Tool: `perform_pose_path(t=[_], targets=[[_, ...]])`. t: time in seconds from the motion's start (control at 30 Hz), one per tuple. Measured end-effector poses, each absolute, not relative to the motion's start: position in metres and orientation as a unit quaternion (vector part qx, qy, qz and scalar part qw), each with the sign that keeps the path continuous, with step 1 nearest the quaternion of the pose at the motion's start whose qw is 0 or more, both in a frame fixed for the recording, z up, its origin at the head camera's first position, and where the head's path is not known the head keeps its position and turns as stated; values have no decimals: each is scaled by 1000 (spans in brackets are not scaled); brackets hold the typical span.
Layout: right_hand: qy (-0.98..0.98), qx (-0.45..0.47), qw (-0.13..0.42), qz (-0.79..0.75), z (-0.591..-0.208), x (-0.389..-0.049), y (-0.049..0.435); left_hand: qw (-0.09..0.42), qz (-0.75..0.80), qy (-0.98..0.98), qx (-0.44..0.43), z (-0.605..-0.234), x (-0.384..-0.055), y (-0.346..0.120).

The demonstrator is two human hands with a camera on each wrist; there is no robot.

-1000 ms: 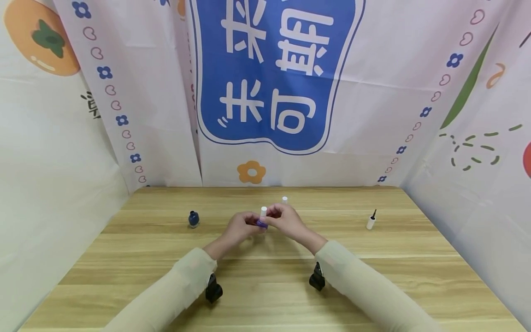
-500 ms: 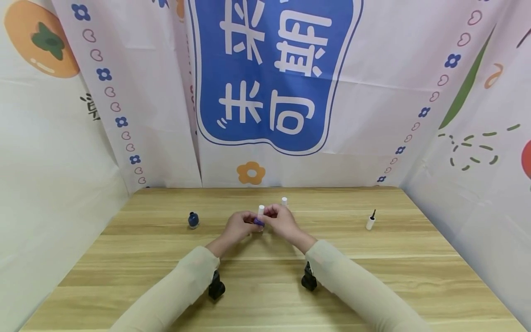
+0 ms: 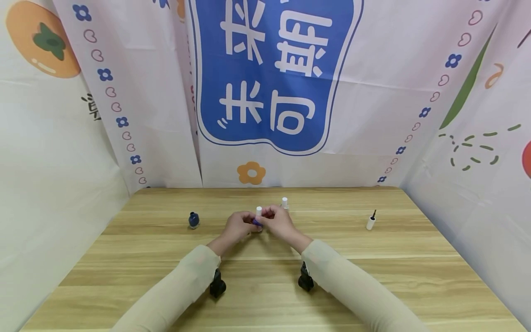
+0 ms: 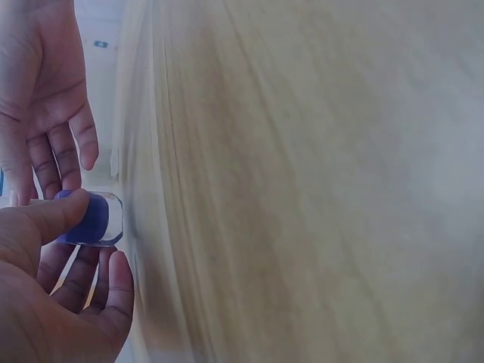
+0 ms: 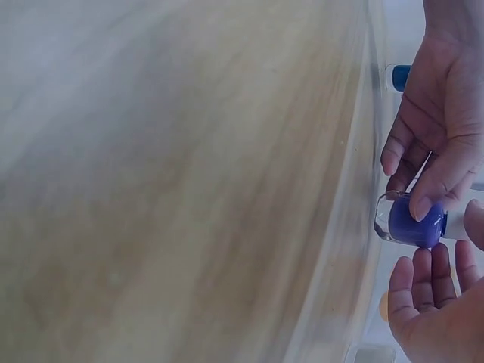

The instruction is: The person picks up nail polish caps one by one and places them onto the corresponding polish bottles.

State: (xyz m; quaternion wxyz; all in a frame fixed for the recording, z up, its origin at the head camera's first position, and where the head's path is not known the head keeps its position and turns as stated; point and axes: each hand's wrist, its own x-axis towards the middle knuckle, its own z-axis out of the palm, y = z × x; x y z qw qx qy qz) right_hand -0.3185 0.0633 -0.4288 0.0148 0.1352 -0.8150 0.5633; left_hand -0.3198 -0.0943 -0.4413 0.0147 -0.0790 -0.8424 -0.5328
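Near the back middle of the table, my left hand (image 3: 237, 227) pinches a purple nail polish bottle (image 3: 257, 222) between thumb and fingers. In the right wrist view the clear glass base of the bottle (image 5: 416, 223) points toward the table. My right hand (image 3: 283, 225) grips the white cap (image 3: 259, 211), which sits upright on the bottle's neck. Thumb and fingers of that hand are on opposite sides of the cap. A second white-capped bottle (image 3: 284, 202) stands just behind the right hand, its lower part mostly hidden.
An uncapped dark blue nail polish bottle (image 3: 193, 221) stands to the left. On the right, a white cap (image 3: 370, 223) stands with its black brush pointing up. Printed cloth (image 3: 356, 152) borders the wooden table (image 3: 265, 295) at the back and sides.
Both hands have shifted slightly left with the purple nail polish bottle between them. More of the second white-capped bottle now shows behind the right hand.
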Motion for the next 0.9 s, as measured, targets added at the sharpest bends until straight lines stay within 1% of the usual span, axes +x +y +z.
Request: perform_pose_path(t=[0.9], targets=[[-819,126,3,560,-429,-320,59,1,-529,-846,-64,-444,-323,-97]])
